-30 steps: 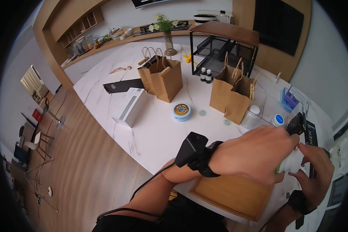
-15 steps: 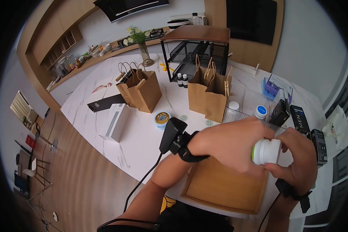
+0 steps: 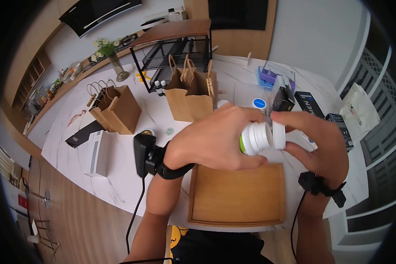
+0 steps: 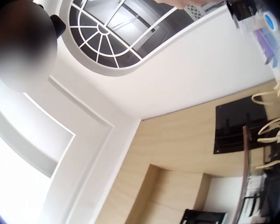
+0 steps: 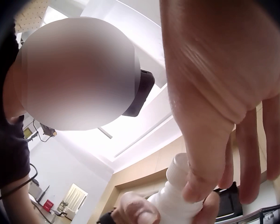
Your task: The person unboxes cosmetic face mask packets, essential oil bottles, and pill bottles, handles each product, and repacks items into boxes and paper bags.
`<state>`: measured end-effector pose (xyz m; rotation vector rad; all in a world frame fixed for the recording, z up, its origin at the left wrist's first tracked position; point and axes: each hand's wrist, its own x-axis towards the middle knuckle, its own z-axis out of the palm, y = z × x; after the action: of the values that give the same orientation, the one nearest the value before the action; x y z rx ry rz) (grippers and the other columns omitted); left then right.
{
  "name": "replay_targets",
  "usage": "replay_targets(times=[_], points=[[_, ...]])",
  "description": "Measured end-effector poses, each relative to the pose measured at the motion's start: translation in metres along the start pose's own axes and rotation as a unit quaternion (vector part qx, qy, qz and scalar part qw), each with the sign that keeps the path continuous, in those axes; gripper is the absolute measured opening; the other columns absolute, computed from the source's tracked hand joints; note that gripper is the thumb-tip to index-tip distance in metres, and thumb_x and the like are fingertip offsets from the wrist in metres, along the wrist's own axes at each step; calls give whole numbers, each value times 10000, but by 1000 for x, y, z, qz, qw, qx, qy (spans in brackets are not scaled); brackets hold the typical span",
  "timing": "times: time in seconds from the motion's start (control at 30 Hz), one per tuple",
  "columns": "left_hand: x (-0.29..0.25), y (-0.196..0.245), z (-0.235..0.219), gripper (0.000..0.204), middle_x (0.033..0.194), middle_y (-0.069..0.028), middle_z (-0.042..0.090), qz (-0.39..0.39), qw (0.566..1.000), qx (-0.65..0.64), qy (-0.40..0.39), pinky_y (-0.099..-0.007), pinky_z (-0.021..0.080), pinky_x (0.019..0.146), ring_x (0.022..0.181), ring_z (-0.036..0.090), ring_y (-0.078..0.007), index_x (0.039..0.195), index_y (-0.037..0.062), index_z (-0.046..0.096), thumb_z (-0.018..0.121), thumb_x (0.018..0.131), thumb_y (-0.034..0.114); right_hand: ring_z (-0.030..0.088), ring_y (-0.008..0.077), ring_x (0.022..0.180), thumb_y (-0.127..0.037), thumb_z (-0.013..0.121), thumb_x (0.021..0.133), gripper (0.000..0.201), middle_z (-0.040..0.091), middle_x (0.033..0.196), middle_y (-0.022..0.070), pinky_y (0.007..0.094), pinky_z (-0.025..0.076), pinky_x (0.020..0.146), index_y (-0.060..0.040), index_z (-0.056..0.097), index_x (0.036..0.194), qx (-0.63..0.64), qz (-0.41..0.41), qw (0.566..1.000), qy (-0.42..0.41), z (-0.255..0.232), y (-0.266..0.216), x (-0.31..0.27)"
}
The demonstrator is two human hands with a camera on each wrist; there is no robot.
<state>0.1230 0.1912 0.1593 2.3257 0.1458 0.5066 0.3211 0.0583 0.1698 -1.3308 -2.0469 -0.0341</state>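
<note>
My left hand (image 3: 215, 138) grips a white plastic bottle (image 3: 256, 140) with a green-edged label, tilted on its side with its mouth toward the right. My right hand (image 3: 323, 138) pinches a white screw cap (image 3: 279, 135) between thumb and fingers, just off the bottle's mouth. Both hands are raised above a wooden tray (image 3: 237, 193). In the right wrist view the cap (image 5: 178, 164) shows by the thumb, close to the white bottle (image 5: 170, 205). The left wrist view shows mostly wall and ceiling.
Two brown paper bags stand on the marble table, one at left (image 3: 119, 110) and one at centre (image 3: 191, 103). A black rack (image 3: 176, 55) stands behind. Beyond the hands are a blue-lidded jar (image 3: 259, 104), black boxes (image 3: 310, 103) and a white pouch (image 3: 361, 110). A white box (image 3: 98, 154) lies left.
The head view has swung right, so the table's things sit further left. The cap, on the bottle half a second ago, has come off in my right hand.
</note>
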Motion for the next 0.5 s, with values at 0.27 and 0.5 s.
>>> replay_targets(times=[0.27, 0.5], points=[[6, -2, 16, 405, 817, -209, 697, -3, 983, 146, 114, -376, 547, 685, 760, 692, -378, 1004, -27, 654, 785, 661, 144, 725, 226, 806, -26, 797, 705, 589, 720, 1107, 126, 300, 546, 704, -25, 636, 1272, 1, -13, 1000, -21, 0, 14, 1], [8, 3, 21, 412, 783, -263, 673, -12, 977, 167, 133, -466, 546, 717, 773, 667, -444, 1001, -62, 636, 759, 660, 133, 725, 218, 770, -66, 806, 739, 587, 735, 1003, 128, 294, 546, 693, -31, 614, 1293, 14, 38, 998, -39, 0, 13, -1]])
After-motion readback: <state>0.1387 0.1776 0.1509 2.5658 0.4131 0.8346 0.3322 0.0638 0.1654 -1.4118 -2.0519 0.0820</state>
